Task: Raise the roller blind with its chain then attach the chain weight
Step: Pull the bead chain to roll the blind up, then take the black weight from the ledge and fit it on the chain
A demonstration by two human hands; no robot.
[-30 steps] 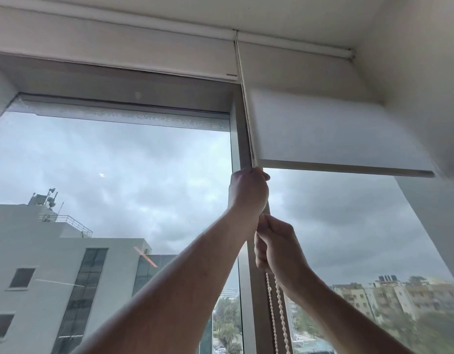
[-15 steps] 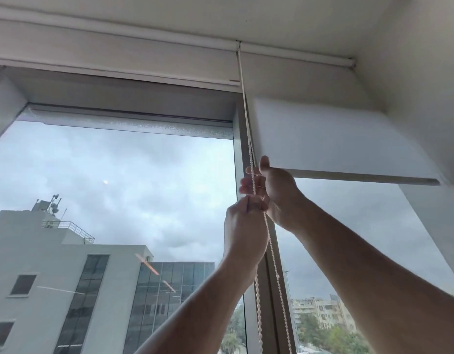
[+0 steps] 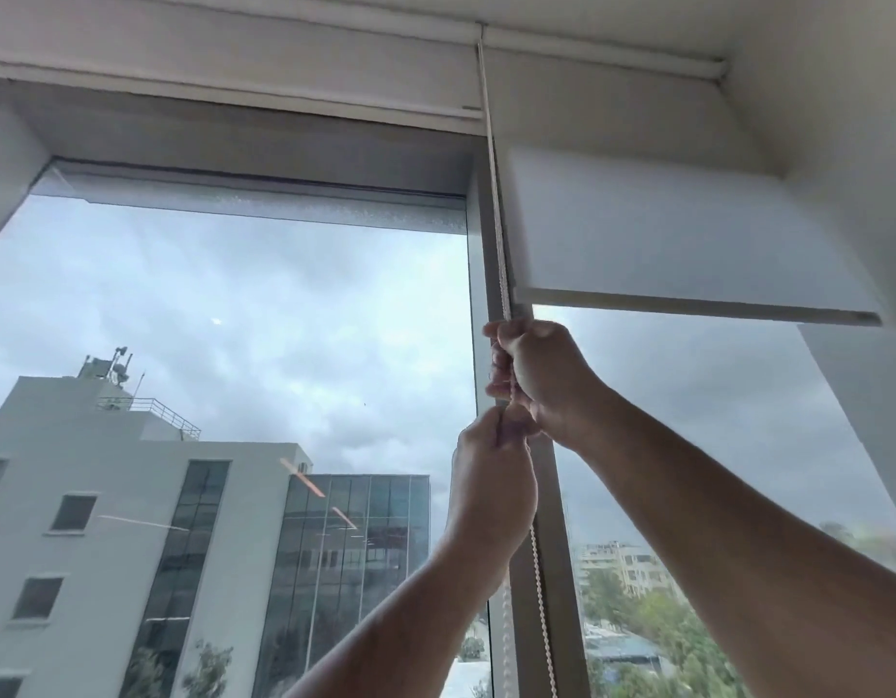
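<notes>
A white roller blind (image 3: pixel 662 229) covers the top of the right window pane, its bottom bar (image 3: pixel 688 307) hanging well above mid-pane. A white bead chain (image 3: pixel 494 193) runs down from the roller along the window post. My right hand (image 3: pixel 541 375) is closed on the chain just below the blind's bottom bar. Directly under it, my left hand (image 3: pixel 491 481) grips the same chain, touching the right hand. Two strands of chain (image 3: pixel 536 586) hang on below my hands. No chain weight is in view.
A grey window post (image 3: pixel 546 571) divides the two panes. The left pane's blind (image 3: pixel 234 68) is rolled fully up under the ceiling. A white wall (image 3: pixel 849 118) closes in on the right. Buildings and cloudy sky lie beyond the glass.
My hands have swapped places on the chain: the right hand went up to the top grip and the left dropped below it. The blind's bottom bar has risen slightly.
</notes>
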